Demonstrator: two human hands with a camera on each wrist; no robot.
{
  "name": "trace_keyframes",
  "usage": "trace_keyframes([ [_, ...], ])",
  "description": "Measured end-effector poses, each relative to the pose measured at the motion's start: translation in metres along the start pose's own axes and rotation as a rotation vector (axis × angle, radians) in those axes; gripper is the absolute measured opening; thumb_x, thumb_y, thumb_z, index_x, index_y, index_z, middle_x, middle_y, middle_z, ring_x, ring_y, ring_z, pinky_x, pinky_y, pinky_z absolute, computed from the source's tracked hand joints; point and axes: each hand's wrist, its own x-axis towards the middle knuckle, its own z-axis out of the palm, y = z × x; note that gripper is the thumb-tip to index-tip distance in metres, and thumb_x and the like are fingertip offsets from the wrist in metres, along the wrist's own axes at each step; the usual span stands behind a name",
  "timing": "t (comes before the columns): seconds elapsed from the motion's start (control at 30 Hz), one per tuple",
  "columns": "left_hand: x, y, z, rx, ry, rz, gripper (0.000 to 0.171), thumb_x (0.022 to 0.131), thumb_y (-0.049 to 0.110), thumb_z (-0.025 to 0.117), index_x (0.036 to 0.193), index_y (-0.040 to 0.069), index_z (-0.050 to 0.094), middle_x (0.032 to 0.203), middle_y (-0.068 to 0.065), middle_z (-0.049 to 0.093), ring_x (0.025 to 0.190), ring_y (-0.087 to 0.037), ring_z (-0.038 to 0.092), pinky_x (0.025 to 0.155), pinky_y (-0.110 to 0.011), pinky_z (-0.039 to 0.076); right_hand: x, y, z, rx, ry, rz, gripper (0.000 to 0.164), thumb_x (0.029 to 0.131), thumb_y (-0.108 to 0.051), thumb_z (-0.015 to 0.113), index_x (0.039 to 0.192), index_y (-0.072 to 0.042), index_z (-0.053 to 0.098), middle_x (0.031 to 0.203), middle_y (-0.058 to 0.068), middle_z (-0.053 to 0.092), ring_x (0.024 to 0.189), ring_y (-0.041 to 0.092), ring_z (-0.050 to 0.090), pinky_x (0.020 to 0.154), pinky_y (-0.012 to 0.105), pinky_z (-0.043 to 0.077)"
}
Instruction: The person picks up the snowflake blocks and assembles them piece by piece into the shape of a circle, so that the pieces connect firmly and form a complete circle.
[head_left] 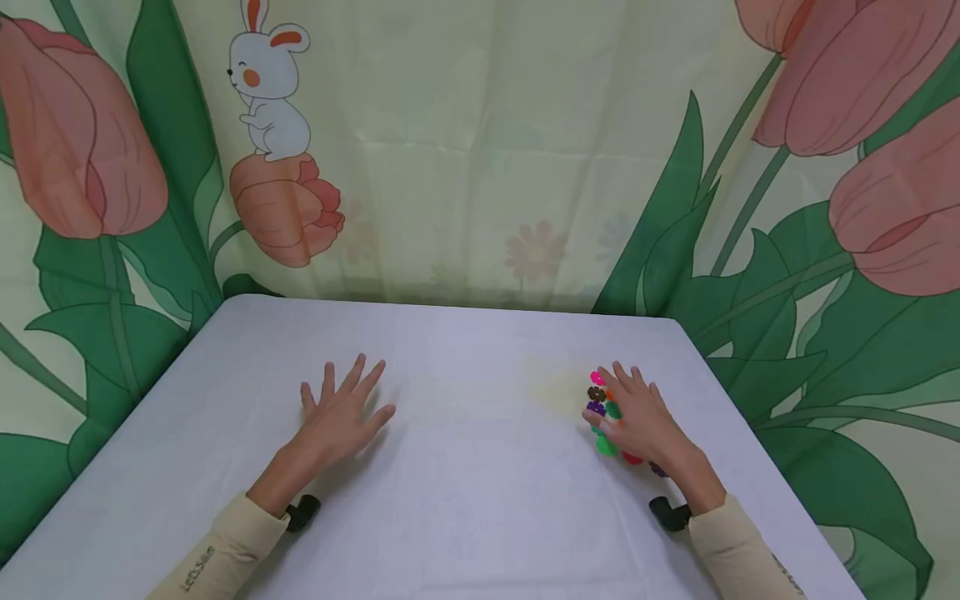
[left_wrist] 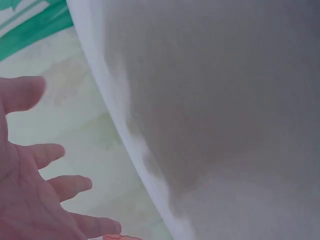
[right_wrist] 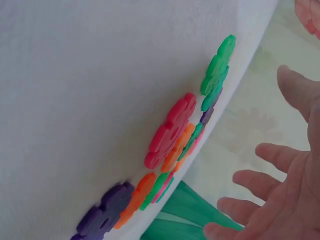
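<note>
My left hand (head_left: 335,423) is held over the left half of the white table, fingers spread and nothing in it. On the right side, my right hand (head_left: 642,418) hovers above several flower-shaped plastic pieces, hiding part of them. In the right wrist view these lie flat on the cloth: a red flower piece (right_wrist: 171,131), a light green flower piece (right_wrist: 218,66), a purple flower piece (right_wrist: 106,212) and an orange flower piece (right_wrist: 136,200), with more behind. The right fingers (right_wrist: 260,184) are spread and apart from the pieces. A pink flower piece (head_left: 597,377) shows at the far end.
A white cloth (head_left: 465,500) covers the table. Behind it hangs a curtain (head_left: 450,150) printed with tulips and a rabbit. Each wrist wears a black camera, the left camera (head_left: 303,513) and the right camera (head_left: 668,514).
</note>
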Motion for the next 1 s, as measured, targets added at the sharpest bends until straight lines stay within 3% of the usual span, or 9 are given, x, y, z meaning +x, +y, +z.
trace_keyframes([
  [0.23,-0.003,0.014,0.002,-0.019,-0.037,0.048,0.065,0.106,0.035,0.062,0.163,0.013,0.041,0.174,-0.018,0.029,0.159,-0.059,0.017,0.117,-0.09,0.013,0.001,0.003,0.001,-0.005,-0.031,0.014,0.082,0.098,-0.043,0.073,0.16,0.0,0.041,0.167,0.033,0.033,0.155,0.059,0.026,0.124,0.075,0.025],
  [0.43,0.001,0.048,0.005,-0.072,-0.077,0.183,0.05,0.106,0.028,0.062,0.151,0.008,0.057,0.164,-0.016,0.05,0.151,-0.052,0.042,0.117,-0.079,0.034,0.003,0.002,0.0,0.007,-0.06,0.038,0.068,0.098,-0.038,0.074,0.152,-0.001,0.053,0.165,0.032,0.038,0.151,0.058,0.035,0.112,0.073,0.046],
  [0.57,0.008,0.074,0.01,-0.169,-0.13,0.249,0.041,0.106,0.025,0.063,0.142,0.006,0.065,0.155,-0.013,0.06,0.146,-0.042,0.053,0.117,-0.066,0.045,0.004,0.003,0.001,0.017,-0.05,0.03,0.06,0.098,-0.031,0.075,0.148,-0.001,0.058,0.163,0.032,0.041,0.149,0.057,0.039,0.11,0.071,0.049],
  [0.67,0.015,0.092,0.021,-0.283,-0.177,0.263,0.035,0.106,0.023,0.063,0.136,0.006,0.069,0.146,-0.011,0.067,0.141,-0.035,0.059,0.117,-0.058,0.049,0.006,0.004,0.001,0.012,-0.031,0.014,0.056,0.097,-0.027,0.078,0.142,0.0,0.063,0.156,0.032,0.049,0.145,0.057,0.045,0.109,0.069,0.05],
  [0.83,0.028,0.121,0.046,-0.445,-0.245,0.267,0.029,0.105,0.02,0.061,0.127,0.007,0.075,0.133,-0.008,0.074,0.121,-0.03,0.07,0.099,-0.045,0.059,0.009,0.01,0.001,0.016,0.009,-0.017,0.044,0.094,-0.021,0.081,0.131,0.001,0.071,0.133,0.031,0.063,0.124,0.05,0.061,0.1,0.061,0.06],
  [1.0,0.038,0.154,0.064,-0.484,-0.32,0.256,0.028,0.104,0.022,0.062,0.125,0.01,0.076,0.123,-0.005,0.077,0.097,-0.015,0.071,0.079,-0.028,0.056,0.012,0.015,0.002,0.045,0.022,-0.047,0.032,0.093,-0.015,0.082,0.121,-0.002,0.077,0.109,0.02,0.069,0.097,0.032,0.065,0.08,0.042,0.064],
])
